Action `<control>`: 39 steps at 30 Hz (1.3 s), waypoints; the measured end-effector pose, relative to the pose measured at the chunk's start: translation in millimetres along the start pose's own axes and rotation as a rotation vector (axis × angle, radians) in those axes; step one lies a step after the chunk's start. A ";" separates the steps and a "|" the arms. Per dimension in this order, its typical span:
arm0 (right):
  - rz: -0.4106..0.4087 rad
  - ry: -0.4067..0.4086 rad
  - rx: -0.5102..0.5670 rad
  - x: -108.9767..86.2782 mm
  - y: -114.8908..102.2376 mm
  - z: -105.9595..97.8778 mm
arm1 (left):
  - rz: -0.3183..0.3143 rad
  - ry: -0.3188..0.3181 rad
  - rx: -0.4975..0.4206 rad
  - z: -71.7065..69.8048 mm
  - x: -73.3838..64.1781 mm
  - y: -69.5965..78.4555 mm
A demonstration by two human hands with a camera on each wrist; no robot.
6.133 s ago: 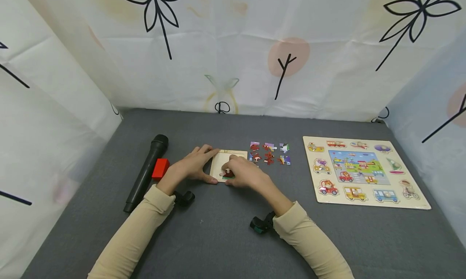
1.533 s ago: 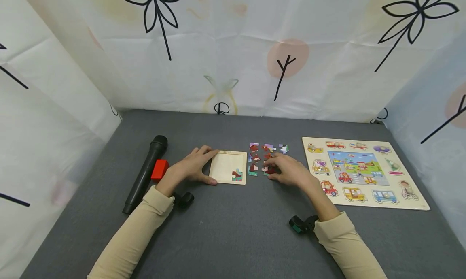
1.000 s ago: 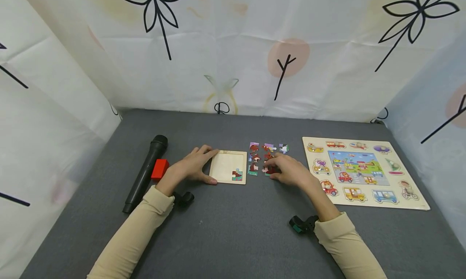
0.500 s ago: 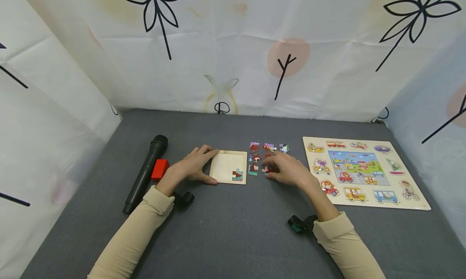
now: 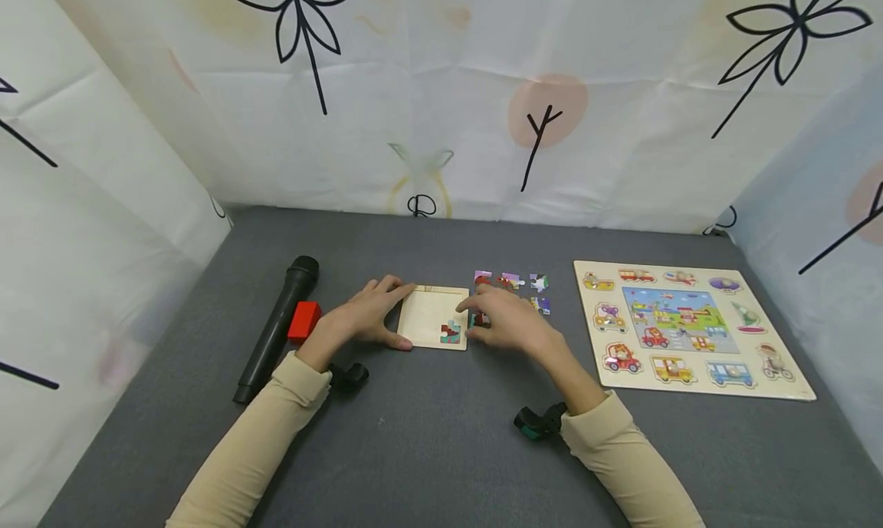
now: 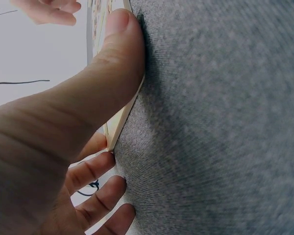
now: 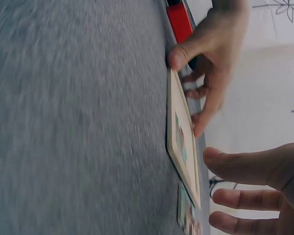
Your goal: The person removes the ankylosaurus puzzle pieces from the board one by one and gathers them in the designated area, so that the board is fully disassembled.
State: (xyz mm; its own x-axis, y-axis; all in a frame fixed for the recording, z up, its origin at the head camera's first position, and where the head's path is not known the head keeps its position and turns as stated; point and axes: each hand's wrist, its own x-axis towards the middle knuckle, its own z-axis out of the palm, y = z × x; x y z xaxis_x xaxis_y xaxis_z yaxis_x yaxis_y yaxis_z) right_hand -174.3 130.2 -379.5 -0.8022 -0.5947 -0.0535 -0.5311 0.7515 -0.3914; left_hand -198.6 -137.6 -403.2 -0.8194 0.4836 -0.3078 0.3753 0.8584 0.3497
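A small square wooden puzzle tray [image 5: 424,321] lies on the table, with a red-and-teal jigsaw piece [image 5: 451,332] in its front right corner. My left hand [image 5: 366,315] holds the tray's left side, thumb at the near corner and index finger at the far one. My right hand [image 5: 507,317] hovers at the tray's right edge, over the loose pieces. Its thumb and fingers stand apart in the right wrist view, with nothing seen between them. Loose jigsaw pieces [image 5: 539,282] lie right of the tray; the hand hides some of them.
A black microphone [image 5: 276,329] and a red block [image 5: 304,322] lie left of the left hand. A larger wooden vehicle puzzle board [image 5: 690,382] lies at the right. A patterned white cloth [image 5: 469,145] hangs behind the grey table [image 5: 414,451].
Since half a second ago, my right hand has moved left from the middle column of loose pieces to the tray's right edge. My left hand has stayed on the tray.
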 end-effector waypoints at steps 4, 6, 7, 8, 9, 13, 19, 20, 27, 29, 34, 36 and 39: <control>0.005 -0.028 0.001 5.8 -9.4 5.2 | -0.002 -0.002 0.002 0.7 0.7 0.0; 0.013 -0.043 0.004 8.2 -12.7 7.8 | -0.004 -0.002 0.002 0.5 0.7 0.2; 0.014 -0.050 0.004 9.1 -13.9 9.0 | -0.005 -0.003 0.003 0.3 0.5 0.3; 0.014 -0.056 0.004 9.9 -14.9 10.3 | -0.005 -0.003 0.005 0.1 0.5 0.4; 0.014 -0.059 0.007 10.5 -15.6 11.5 | -0.005 -0.002 0.006 -0.2 0.7 0.5; 0.014 -0.067 0.024 12.1 -16.8 16.1 | -0.007 -0.004 0.009 -1.0 1.0 0.8; 0.032 -0.075 0.015 13.6 -17.5 19.8 | -0.016 -0.009 0.016 -1.8 0.8 1.0; 0.035 -0.076 0.012 13.8 -17.5 20.0 | -0.017 -0.009 0.016 -1.9 0.7 0.9; 0.026 -0.095 -0.018 14.6 -18.8 18.7 | -0.011 -0.006 0.019 -1.9 1.0 0.3; 0.020 -0.096 -0.018 14.3 -19.2 18.2 | -0.010 -0.005 0.018 -1.9 1.1 0.4; 0.013 -0.088 -0.009 13.2 -19.5 18.5 | -0.010 -0.005 0.016 -1.5 0.9 0.4; 0.016 -0.088 -0.004 13.0 -19.8 18.8 | -0.008 -0.005 0.014 -1.1 0.8 0.1; 0.021 -0.090 0.001 12.7 -20.4 18.8 | -0.006 -0.004 0.007 -0.5 0.4 -0.2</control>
State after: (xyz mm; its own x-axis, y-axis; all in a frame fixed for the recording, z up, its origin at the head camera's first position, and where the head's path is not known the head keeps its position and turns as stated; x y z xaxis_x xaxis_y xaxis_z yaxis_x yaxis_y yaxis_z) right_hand -168.6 101.9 -389.6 -0.7851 -0.6025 -0.1438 -0.5143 0.7635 -0.3906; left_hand -199.3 -137.7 -402.9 -0.8198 0.4792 -0.3136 0.3736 0.8625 0.3414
